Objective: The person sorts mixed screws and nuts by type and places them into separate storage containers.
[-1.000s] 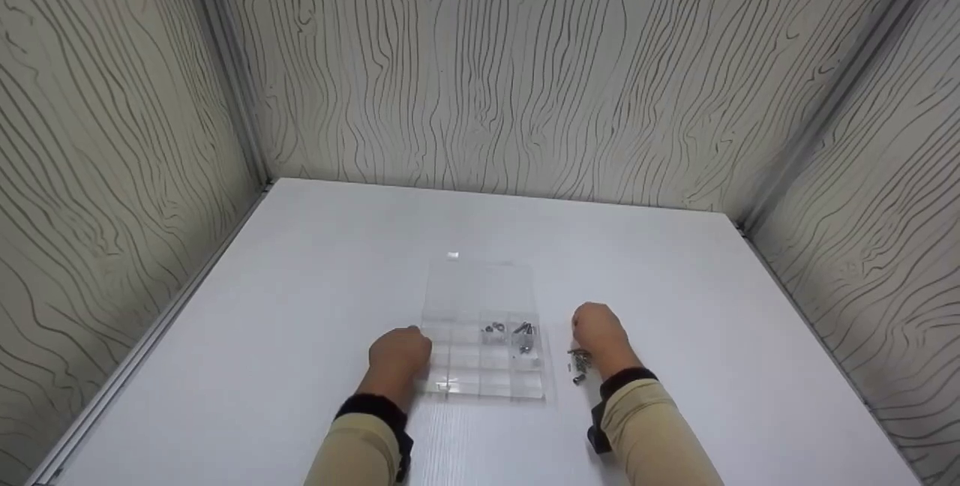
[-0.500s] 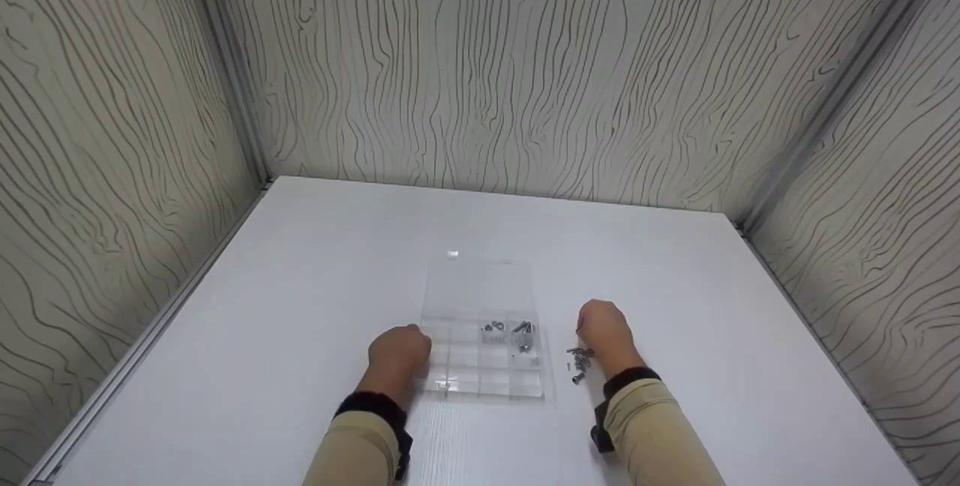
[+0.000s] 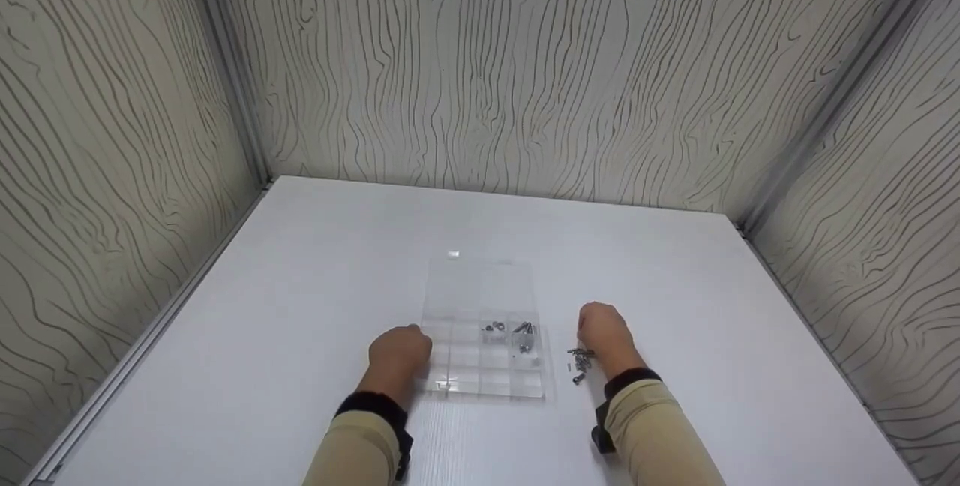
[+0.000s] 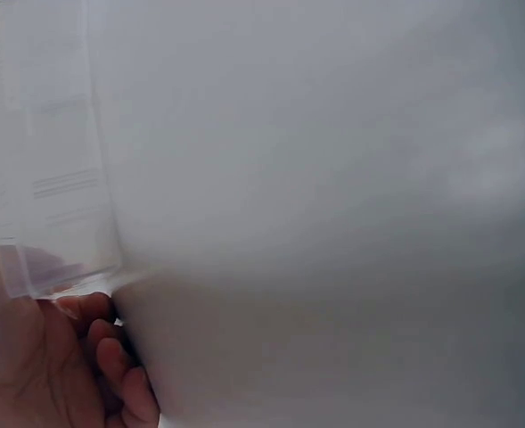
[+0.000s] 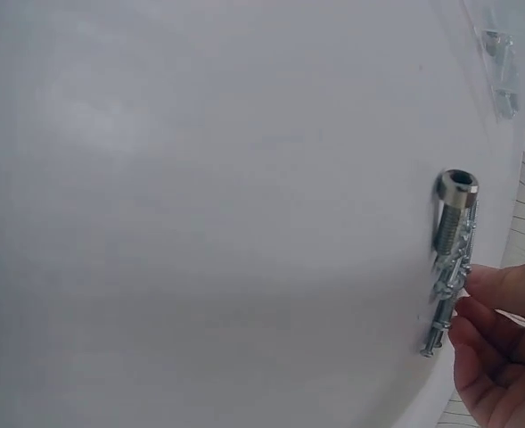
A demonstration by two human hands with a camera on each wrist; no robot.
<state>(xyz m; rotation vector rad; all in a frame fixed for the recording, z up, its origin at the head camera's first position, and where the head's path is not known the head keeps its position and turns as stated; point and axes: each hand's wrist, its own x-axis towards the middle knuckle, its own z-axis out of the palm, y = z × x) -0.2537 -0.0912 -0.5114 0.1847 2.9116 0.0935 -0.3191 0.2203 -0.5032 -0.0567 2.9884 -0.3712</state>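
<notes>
A clear compartment box [image 3: 493,381] stands with its lid [image 3: 480,283] laid back. Small metal parts [image 3: 524,340] sit in its upper right compartments. My left hand [image 3: 400,355] grips the box's left side; in the left wrist view, the curled fingers of the left hand [image 4: 61,366] are at a corner of the clear box [image 4: 61,187]. By the pile of screws [image 3: 580,363], right of the box, is my right hand [image 3: 606,332]. The right wrist view shows the right hand [image 5: 507,343] curled beside the screws [image 5: 452,241]; whether it holds one is unclear.
The white table [image 3: 337,246] carries the box and the loose screws. Wood-patterned panels [image 3: 480,73] stand at its back and sides, with grey metal posts [image 3: 225,58] at the back corners.
My right hand has shifted slightly right, uncovering more of the screw pile. The left hand and the box have not visibly moved.
</notes>
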